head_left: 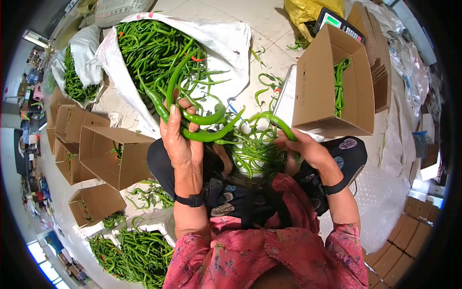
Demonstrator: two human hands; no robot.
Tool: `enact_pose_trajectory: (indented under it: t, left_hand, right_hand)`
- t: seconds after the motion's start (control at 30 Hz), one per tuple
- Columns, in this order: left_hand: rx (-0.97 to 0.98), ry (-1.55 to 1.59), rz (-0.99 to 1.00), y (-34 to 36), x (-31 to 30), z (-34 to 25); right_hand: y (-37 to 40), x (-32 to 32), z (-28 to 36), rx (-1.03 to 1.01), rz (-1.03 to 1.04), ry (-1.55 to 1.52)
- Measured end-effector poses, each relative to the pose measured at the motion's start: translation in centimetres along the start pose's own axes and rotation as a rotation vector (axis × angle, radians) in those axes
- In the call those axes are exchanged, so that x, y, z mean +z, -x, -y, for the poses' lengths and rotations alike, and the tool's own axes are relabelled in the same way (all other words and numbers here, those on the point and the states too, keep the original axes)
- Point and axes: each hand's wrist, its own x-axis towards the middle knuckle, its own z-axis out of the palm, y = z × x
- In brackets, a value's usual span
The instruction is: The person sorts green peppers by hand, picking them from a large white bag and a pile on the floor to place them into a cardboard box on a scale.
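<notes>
My left hand (182, 137) is closed around several long green chili peppers (211, 136), which curve out to both sides of the fingers. In my right hand (310, 150) one bent green chili pepper (275, 119) is pinched near its end, with its other end reaching toward the left-hand bunch. Below and between the hands, a heap of thinner green chili peppers (255, 156) lies between my legs. Just beyond my left hand, a big white woven sack (230, 45) lies open with many green chili peppers (154, 55) inside and a few red ones.
On the right stands a cardboard box (312, 86) with green peppers inside, near a digital scale (334, 23) and a yellow bag (313, 12). Several cardboard boxes (98, 149) stand at left. More peppers (137, 257) are piled at lower left; bubble wrap (380, 207) lies at right.
</notes>
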Motion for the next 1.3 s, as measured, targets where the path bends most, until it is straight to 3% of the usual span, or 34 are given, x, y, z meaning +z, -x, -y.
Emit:
enact_pose_trajectory:
  t: [0.03,0.1,0.13,0.2,0.23,0.37,0.43,0.47,0.53,0.57,0.67,0.7,0.77,0.87,0.93,1.0,1.07,1.17,1.3]
  left_hand:
    - [-0.023,0.109,0.104,0.0,-0.3,-0.2]
    - [-0.077,0.267,0.248,0.0,-0.6,-0.2]
    - [-0.081,0.264,0.246,0.0,-0.5,-0.1]
    - [-0.162,0.343,0.258,0.2,0.0,0.2]
    - [-0.193,0.360,0.246,0.1,0.0,0.4]
    - [-0.393,0.430,0.218,0.2,0.2,2.1]
    - [-0.469,0.498,0.293,0.1,-0.2,3.1]
    - [-0.509,0.574,0.361,0.0,-0.4,3.4]
    - [-0.506,0.552,0.397,0.2,0.1,3.4]
    - [-0.450,0.377,0.299,0.4,0.4,3.4]
    - [-0.349,0.046,0.101,1.1,2.1,3.1]
    - [-0.363,0.068,0.106,1.0,1.9,3.2]
    - [-0.383,0.091,0.117,0.6,0.9,3.5]
    - [-0.449,0.133,0.255,0.2,0.2,3.6]
    - [-0.476,0.170,0.131,0.3,0.8,3.8]
    - [-0.447,0.184,0.179,0.1,0.5,3.6]
    - [-0.417,0.404,0.204,-0.3,-0.2,3.4]
    - [-0.326,0.332,0.198,-0.1,0.2,2.9]
    - [-0.364,0.189,0.119,0.4,0.4,3.8]
  right_hand:
    - [-0.1,0.2,-0.9,0.001,0.004,-0.005]
    - [0.2,0.9,-1.4,-0.307,-0.255,1.238]
    - [0.3,1.2,-1.0,-0.303,-0.255,1.235]
    - [0.7,2.3,1.1,-0.518,-0.330,0.846]
    - [1.0,2.9,3.3,-0.631,-0.318,0.823]
    - [-0.9,3.3,7.5,-0.754,-0.195,0.764]
    - [-2.6,3.7,8.5,-0.701,0.183,0.627]
    - [-3.3,4.1,7.9,-0.707,0.183,0.625]
    - [-5.0,5.1,6.7,-0.673,0.480,0.589]
    - [-4.3,5.8,6.5,-0.517,0.436,0.580]
    - [-2.8,6.2,7.5,-0.339,0.359,0.522]
    - [-2.7,5.7,7.4,-0.339,0.357,0.522]
    - [-2.4,4.3,7.1,-0.329,0.293,0.080]
    - [-2.1,1.5,6.7,-0.352,0.203,0.043]
    - [-2.4,-0.1,6.2,-0.347,0.190,0.026]
    - [-1.9,-1.5,6.0,-0.459,0.176,-0.355]
    - [-1.1,-2.3,6.9,-0.476,0.041,-0.163]
    - [-0.2,-2.9,7.3,-0.562,0.048,-0.231]
    - [2.3,-4.7,9.0,-0.568,-0.049,-0.409]
